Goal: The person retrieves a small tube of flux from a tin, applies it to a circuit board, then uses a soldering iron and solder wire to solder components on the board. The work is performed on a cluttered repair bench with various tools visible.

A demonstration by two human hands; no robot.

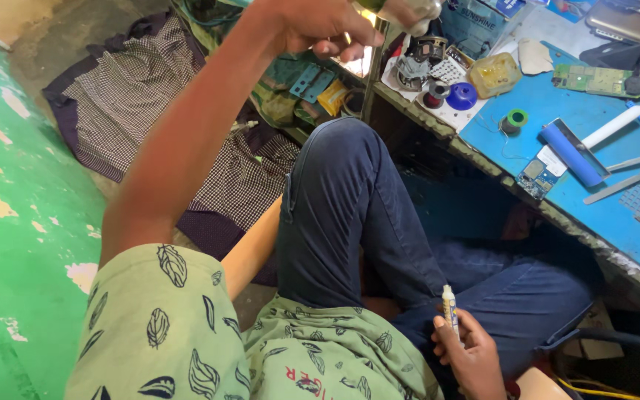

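1. A blue work mat (616, 200) is lying on the low bench, carrying a green circuit board (592, 79), a blue roller with a white handle (573, 152), a yellow plastic box (495, 74) and a small green wire spool (515, 118).
2. The person's raised knee in dark blue jeans (350, 200) is standing between the two hands.
3. The left hand (320, 26) is reaching up, fingers curled near a shiny metal object (409, 11); whether it is gripping it cannot be told.
4. The right hand (468, 352) is gripping a small white tube (450, 307) low over the lap, its long axis upright, tip pointing up.
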